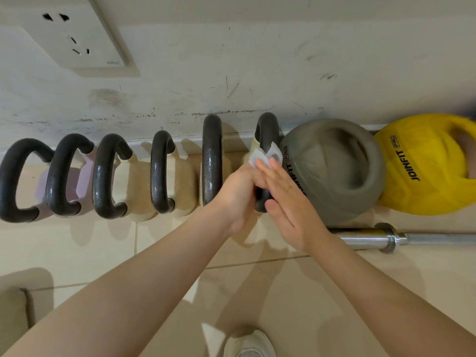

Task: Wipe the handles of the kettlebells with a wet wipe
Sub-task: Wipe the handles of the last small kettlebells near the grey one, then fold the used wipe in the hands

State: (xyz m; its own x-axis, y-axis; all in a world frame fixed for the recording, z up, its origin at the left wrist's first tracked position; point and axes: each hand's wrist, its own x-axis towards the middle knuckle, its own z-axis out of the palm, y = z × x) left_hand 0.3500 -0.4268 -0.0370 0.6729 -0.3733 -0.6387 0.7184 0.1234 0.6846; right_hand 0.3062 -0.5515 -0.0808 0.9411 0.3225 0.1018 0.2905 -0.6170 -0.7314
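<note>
Several kettlebells with dark iron handles stand in a row along the wall. My left hand [238,194] is wrapped around the handle of the rightmost one [268,132], with a white wet wipe [262,154] sticking out above its fingers. My right hand [286,199] lies flat against the same handle from the right, fingers straight, touching the wipe's edge. Left of this handle is a tall kettlebell handle [212,161]; further left come three more handles [161,173] and one at the frame's edge [13,181].
A grey soft kettlebell [334,166] and a yellow one [422,166] sit to the right against the wall. A steel barbell [386,238] lies on the tiled floor. A wall socket [74,39] is up left. My shoe [248,343] shows at the bottom.
</note>
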